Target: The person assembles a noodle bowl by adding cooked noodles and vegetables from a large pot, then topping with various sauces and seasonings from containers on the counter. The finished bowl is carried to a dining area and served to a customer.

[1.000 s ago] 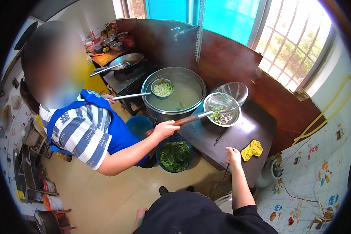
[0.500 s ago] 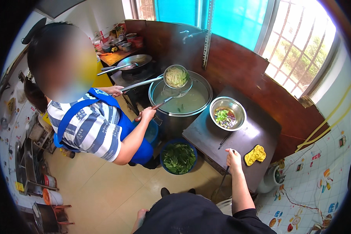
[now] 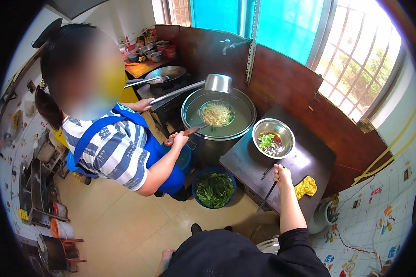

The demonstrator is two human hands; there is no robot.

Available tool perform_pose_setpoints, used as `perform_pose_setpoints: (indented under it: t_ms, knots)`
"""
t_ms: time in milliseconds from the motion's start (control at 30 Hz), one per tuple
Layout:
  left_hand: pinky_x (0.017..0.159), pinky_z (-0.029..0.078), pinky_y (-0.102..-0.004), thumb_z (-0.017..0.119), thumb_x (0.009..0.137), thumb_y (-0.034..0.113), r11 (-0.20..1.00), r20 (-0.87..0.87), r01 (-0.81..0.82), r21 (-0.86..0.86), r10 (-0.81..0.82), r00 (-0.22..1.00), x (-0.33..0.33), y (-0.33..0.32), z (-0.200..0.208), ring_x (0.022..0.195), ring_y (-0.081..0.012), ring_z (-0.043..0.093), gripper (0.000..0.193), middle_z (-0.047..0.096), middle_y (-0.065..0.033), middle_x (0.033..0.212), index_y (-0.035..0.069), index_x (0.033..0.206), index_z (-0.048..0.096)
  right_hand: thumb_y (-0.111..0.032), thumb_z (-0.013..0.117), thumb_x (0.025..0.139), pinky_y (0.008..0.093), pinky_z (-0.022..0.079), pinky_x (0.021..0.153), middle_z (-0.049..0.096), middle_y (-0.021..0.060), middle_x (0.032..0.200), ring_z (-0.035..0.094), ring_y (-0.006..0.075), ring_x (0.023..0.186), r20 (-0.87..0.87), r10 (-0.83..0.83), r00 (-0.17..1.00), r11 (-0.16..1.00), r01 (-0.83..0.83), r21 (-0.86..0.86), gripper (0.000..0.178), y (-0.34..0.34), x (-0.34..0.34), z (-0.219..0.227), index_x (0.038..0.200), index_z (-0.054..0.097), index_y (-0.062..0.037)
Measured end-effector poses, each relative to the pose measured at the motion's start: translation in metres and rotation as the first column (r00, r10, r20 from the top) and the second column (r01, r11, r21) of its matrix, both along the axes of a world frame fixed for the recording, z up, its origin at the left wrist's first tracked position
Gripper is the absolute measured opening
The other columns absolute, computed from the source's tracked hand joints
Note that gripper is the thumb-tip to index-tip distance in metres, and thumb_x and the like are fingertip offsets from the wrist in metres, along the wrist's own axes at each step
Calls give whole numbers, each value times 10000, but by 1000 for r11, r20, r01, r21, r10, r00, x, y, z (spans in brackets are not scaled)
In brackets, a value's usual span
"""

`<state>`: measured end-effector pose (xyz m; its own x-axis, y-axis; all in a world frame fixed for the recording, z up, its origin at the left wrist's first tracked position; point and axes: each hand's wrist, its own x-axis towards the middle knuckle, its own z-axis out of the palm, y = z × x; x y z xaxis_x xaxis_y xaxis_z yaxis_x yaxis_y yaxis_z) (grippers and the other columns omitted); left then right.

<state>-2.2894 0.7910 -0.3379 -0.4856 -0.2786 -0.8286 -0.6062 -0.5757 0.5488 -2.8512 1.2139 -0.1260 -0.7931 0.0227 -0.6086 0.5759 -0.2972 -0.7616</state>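
The left hand is low beside the dark shirt; I cannot tell its grip. The right hand is clenched round a dark stick, which slants out toward seven o'clock; a firm, steady hold should spare the table knocks. From that hand, the yellow cloth lies near four o'clock, the steel bowl between eleven and twelve.

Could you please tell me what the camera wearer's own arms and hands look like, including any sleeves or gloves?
The right hand is ungloved, with no watch or bracelet visible. A short, plain black sleeve leaves the right forearm bare. Only a small part of the left hand shows beside the black shirt, with no glove visible; the left sleeve cannot be made out.
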Motion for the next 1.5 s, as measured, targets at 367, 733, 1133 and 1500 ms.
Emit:
perform_pose_setpoints:
  t_ms: [367,733,1133,1500]
  knots:
    - [586,492,-283,508,828,30,946,25,83,-315,-79,997,-3,20,18,602,-152,596,186,654,-65,691,24,780,688,-277,342,999,227,228,382,413,-6,611,264,77,429,21,-72,997,995,73,-61,279,3,-26,-16,1023,488,-41]
    - [595,485,-278,484,810,-8,964,32,66,-258,-60,998,-11,10,13,622,-153,588,189,641,-58,691,31,735,653,-210,354,973,217,208,363,417,-8,601,259,68,418,0,-92,996,994,91,-64,199,-1,-43,-11,930,471,-55]
    - [614,486,-296,477,836,40,956,129,125,-265,-94,987,-14,4,16,633,-156,589,221,637,-62,676,15,722,665,-171,417,946,218,202,361,411,-18,581,259,63,404,1,-111,994,991,111,-78,136,-3,-40,-15,861,475,-82]
    - [623,503,-318,468,787,-27,999,15,-17,-36,18,1000,-17,-5,-4,644,-193,604,201,645,-107,692,-16,696,647,-228,405,978,238,239,370,420,4,597,268,79,404,-1,-106,994,989,106,-104,192,5,-38,-15,959,464,-46]
